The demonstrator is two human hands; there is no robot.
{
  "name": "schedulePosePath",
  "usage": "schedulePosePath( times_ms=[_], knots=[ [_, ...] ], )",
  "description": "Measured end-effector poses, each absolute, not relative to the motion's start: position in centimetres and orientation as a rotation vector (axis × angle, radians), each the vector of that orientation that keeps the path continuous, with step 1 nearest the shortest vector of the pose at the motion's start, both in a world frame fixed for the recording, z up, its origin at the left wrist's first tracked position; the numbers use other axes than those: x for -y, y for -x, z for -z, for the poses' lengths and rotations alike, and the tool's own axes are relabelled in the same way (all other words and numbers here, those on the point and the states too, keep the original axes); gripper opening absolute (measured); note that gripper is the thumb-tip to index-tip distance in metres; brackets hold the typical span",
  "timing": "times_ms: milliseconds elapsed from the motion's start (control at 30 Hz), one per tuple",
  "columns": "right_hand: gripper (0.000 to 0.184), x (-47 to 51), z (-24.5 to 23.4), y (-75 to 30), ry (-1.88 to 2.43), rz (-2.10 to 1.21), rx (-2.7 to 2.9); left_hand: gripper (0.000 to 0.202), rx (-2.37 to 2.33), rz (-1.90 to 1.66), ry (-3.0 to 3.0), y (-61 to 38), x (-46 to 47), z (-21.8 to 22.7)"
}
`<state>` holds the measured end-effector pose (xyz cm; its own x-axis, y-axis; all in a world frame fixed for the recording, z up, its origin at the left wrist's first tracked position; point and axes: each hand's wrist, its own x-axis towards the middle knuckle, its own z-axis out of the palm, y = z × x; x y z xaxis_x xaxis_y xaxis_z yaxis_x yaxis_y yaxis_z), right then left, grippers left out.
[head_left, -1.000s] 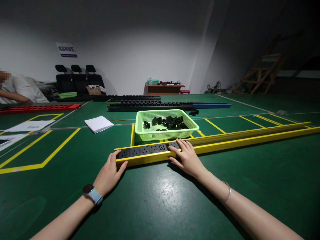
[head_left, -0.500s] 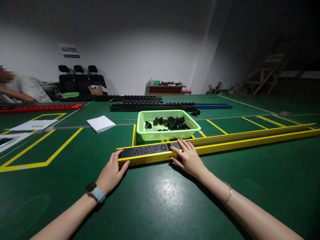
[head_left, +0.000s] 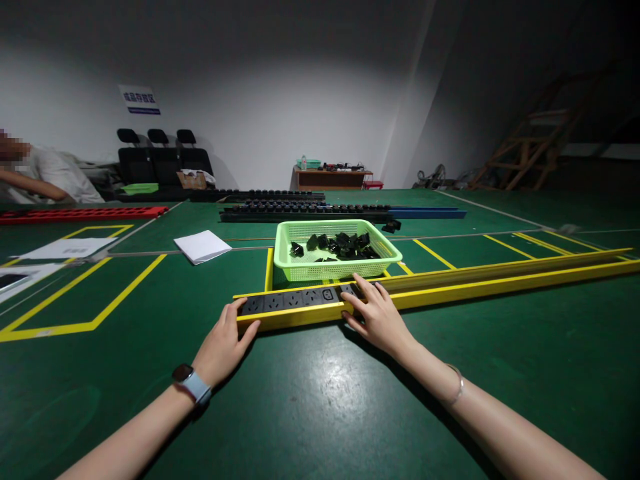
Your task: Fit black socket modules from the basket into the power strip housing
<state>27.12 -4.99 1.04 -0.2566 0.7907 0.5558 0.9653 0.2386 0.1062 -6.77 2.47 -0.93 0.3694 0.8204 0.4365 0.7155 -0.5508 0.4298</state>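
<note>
A long yellow channel rail lies across the green table, with several black socket modules seated in its left end. My left hand rests against the rail's left end, fingers curled on its edge, thumb on the front. My right hand lies over the rail with fingers stretched flat on the last socket module. Just behind the rail stands a light green basket with several loose black socket modules in it.
Black strips, a blue rail and a red strip lie farther back. White papers lie to the left. A person in a light shirt sits at far left. Yellow tape lines mark the table.
My right hand's fingers have shifted slightly on the socket module; the left hand has crept a little closer to the rail's end. The view drifted a bit.
</note>
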Motion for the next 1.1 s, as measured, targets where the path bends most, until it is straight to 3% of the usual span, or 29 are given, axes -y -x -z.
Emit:
schedulePosePath(
  times_ms=[1100],
  knots=[
    [0.025,4.56,-1.33,-27.58,1.521,0.629,2.074,0.047,-1.397,-0.940,-2.447,6.75,-2.46,0.75]
  ],
)
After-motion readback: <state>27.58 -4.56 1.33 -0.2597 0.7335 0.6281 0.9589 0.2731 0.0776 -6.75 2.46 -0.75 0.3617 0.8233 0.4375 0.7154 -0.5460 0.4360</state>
